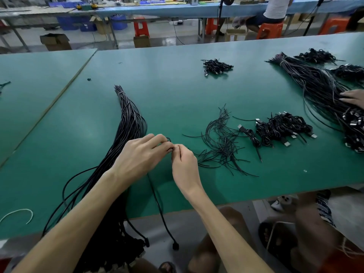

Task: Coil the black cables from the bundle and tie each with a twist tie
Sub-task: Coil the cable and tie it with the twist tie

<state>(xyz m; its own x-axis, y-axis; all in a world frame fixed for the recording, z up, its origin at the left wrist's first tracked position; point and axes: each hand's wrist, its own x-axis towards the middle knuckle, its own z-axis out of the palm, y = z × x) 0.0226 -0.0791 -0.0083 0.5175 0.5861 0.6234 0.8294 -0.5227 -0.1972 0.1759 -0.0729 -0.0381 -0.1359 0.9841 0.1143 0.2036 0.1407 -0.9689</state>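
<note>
Your left hand (140,154) and right hand (184,164) both pinch one black cable (154,194) over the table (177,91). The bundle (129,123) lies to their left, the twist ties (222,142) to their right.

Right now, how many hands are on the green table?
3. The left hand and right hand pinch one black cable together, centre front; another person's hand rests on the cable bundle at the right edge. None look hidden.

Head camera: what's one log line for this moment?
left hand: pinches thin black cable; right hand: pinches same cable; loose black twist ties: untouched on green table
</note>
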